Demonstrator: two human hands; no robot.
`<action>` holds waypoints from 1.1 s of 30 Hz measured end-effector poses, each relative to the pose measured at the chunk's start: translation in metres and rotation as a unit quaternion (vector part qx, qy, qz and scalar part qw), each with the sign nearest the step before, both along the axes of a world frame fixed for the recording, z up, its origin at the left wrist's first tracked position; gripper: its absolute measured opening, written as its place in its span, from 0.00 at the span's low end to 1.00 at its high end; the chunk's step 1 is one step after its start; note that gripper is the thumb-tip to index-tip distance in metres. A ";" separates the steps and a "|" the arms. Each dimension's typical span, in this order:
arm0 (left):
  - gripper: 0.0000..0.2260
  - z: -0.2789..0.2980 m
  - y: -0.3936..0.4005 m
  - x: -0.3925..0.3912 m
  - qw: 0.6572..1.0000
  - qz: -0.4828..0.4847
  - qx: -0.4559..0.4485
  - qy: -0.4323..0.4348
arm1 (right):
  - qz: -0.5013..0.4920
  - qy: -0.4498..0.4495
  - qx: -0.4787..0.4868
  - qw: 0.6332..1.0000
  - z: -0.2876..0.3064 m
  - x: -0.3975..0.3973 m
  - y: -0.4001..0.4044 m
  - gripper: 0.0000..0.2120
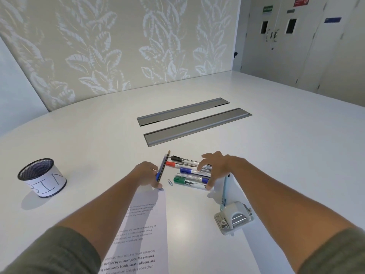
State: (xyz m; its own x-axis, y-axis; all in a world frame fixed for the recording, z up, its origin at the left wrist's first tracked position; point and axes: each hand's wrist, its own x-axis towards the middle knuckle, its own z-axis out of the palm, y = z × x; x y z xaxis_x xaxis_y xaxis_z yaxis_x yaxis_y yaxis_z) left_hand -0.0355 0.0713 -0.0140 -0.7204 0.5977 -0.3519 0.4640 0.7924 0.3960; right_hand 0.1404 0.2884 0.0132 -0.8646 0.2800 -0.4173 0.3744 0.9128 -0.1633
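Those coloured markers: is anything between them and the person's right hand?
Nothing visible. The right hand arches directly over the row of black, red, blue and green plastic markers, fingers and thumb spread beside them.

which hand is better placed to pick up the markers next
Right. The right hand is arched over the markers, with thumb and fingers on either side of the bunch. The left hand already grips pens beside them.

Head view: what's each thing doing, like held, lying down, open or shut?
Left hand, gripping pens.
Right hand, spread over markers, touching them.
Markers, capped, lying side by side.
Mesh cup, upright.
Paper clip, lying loose.
Hole punch, standing, untouched.
Printed sheet, flat under left forearm.
Table flaps, shut.
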 end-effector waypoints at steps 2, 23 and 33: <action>0.31 -0.001 0.001 0.002 1.000 -0.004 -0.003 0.004 | 0.004 -0.027 0.000 1.000 0.005 0.004 0.003 0.43; 0.29 -0.026 0.011 0.020 0.989 0.110 0.084 0.050 | 0.012 0.093 -0.012 0.996 -0.042 0.018 0.010 0.41; 0.32 -0.031 0.019 0.025 0.985 0.131 0.100 0.042 | -0.043 0.161 -0.044 0.985 -0.063 0.013 0.001 0.49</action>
State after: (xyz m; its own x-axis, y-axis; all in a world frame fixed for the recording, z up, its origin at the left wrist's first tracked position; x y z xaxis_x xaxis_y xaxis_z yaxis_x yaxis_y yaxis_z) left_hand -0.0108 0.0905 -0.0455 -0.8807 0.4387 -0.1787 0.2912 0.7989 0.5262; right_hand 0.1530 0.2898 -0.0494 -0.9307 0.3327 -0.1519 0.3657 0.8573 -0.3624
